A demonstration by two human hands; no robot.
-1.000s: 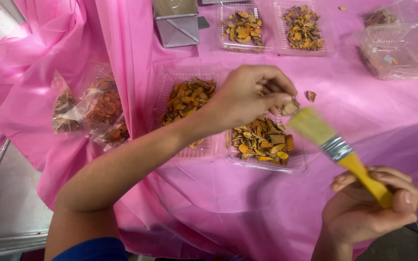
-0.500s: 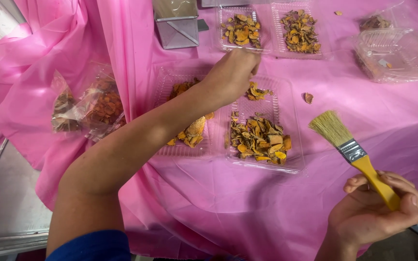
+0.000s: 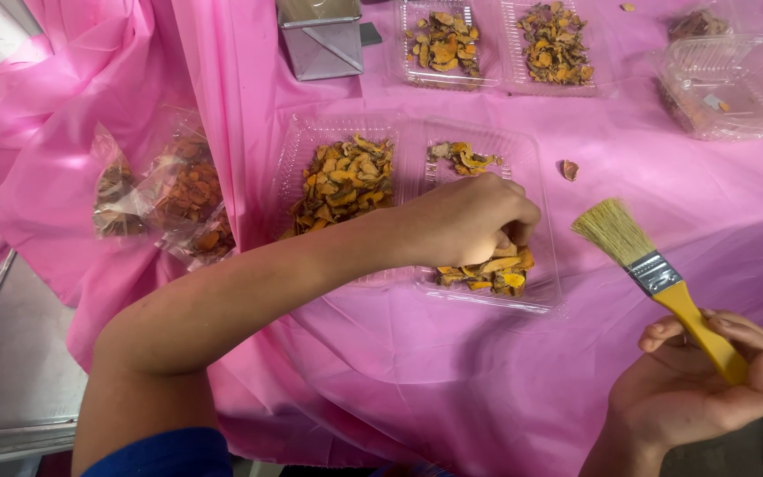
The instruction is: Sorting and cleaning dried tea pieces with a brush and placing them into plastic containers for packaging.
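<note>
The left hand (image 3: 465, 221) reached across the pink-covered counter (image 3: 399, 371) and rested inside the right half of a clear plastic tray (image 3: 540, 296), its fingers curled down and pinched over the dried orange slices (image 3: 487, 269) there; whether a slice was actually caught between the fingertips could not be told, since the knuckles hid them. The slices lay directly under and just toward the person from that hand, so it was by far the nearer one. The right hand (image 3: 695, 389) sat well off to the right and lower, wrapped around the yellow handle of a paintbrush (image 3: 664, 283). The brush's long axis ran diagonally, handle down to the right, pale bristles pointing up and left toward the tray but apart from it. The left half of the same tray held a fuller heap of slices (image 3: 342, 181). Farther up the counter stood two more small trays of slices (image 3: 496, 44), a grey metal box (image 3: 321, 40) and an empty clear container (image 3: 730, 84). One loose slice (image 3: 569, 170) lay on the cloth between tray and brush, and a plastic bag of darker pieces (image 3: 165, 203) sat at the left.
</note>
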